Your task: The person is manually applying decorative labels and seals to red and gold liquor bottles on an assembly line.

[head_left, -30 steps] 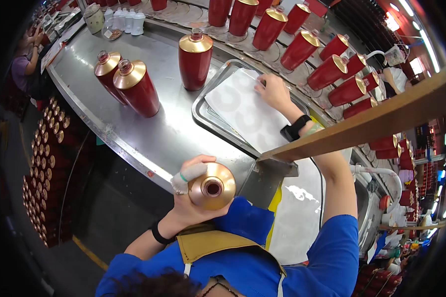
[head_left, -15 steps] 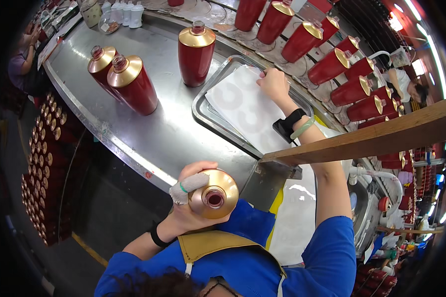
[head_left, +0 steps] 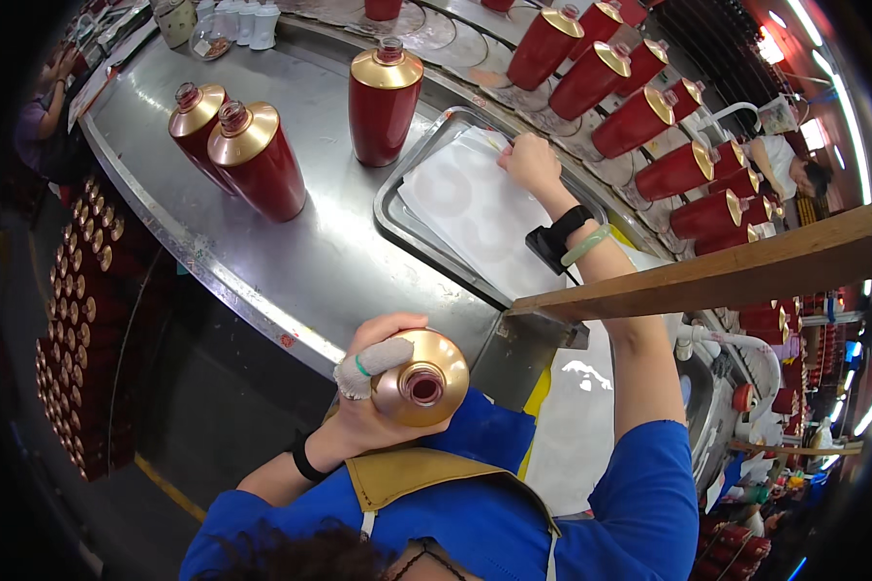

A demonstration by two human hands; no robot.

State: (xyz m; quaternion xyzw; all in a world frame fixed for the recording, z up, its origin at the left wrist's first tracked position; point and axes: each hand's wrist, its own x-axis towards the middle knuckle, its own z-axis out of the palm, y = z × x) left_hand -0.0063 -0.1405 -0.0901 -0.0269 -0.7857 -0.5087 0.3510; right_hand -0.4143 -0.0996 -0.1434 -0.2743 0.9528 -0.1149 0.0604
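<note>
My left hand (head_left: 363, 412) wraps round a bottle with a gold shoulder (head_left: 443, 353), its uncapped neck tipped up toward me. A grey cloth cot with a green band covers one finger. At the far right corner of a white sheet (head_left: 475, 218) with pale round marks, my right hand (head_left: 533, 165) pinches the edge, fingertips partly hidden. The sheet lies in a shallow metal tray (head_left: 389, 215). One red bottle with a gold shoulder (head_left: 383, 116) stands left of the tray. Two similar ones, a front bottle (head_left: 262, 169) and a rear bottle (head_left: 196, 121), stand farther left.
A wooden bar (head_left: 707, 266) crosses over my right forearm. Behind the tray runs a conveyor (head_left: 475, 63) carrying several red bottles. White small bottles (head_left: 264, 27) stand at the far left. Gold-topped bottles (head_left: 77, 300) are massed below the table's left edge. Other people work farther off.
The conveyor's bottles have moved right and nearer. My right hand has shifted slightly left at the sheet's corner. My left hand keeps its hold on the bottle, almost unmoved.
</note>
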